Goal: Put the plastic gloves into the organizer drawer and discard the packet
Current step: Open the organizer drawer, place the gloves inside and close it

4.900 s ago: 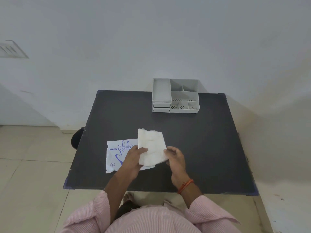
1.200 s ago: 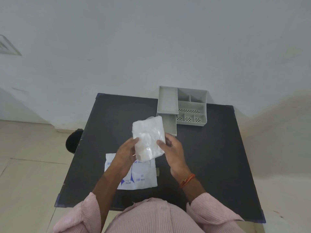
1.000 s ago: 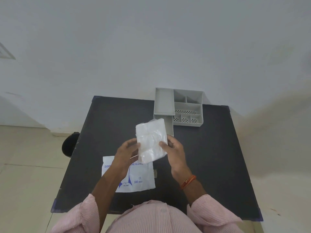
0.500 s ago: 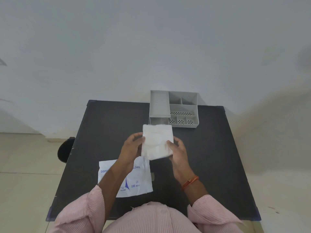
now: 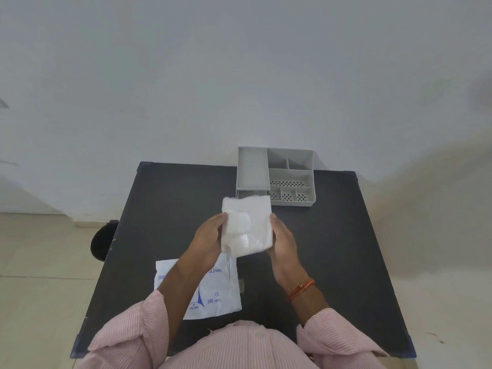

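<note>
White, crinkled plastic gloves (image 5: 247,226), folded into a thick stack, are held up above the table (image 5: 332,249) between the person's two hands. The left hand (image 5: 209,239) grips the stack's left edge, fingers curled behind it and thumb on the front; the right hand (image 5: 283,242) closes on the right edge in the same way, so both hands are clamped on the stack. An orange thread band (image 5: 300,288) circles the right wrist, and pink striped sleeves (image 5: 133,334) are pushed up the forearms. Just beyond the hands, at the far edge of the table and against the wall, stands the grey organizer (image 5: 277,175), its small compartments lying past the right hand. Its lower drawer (image 5: 250,194) is pulled out toward the hands, and the top of the glove stack hides part of it from view. Below the left forearm, nearer the person, the white packet (image 5: 215,291) lies flat on the table with blue print reading "GLOVES" and "100 PIECES"; the arm covers part of it. To the left of the left hand, off the table edge, a dark round object (image 5: 101,239) sits on the tiled floor.
</note>
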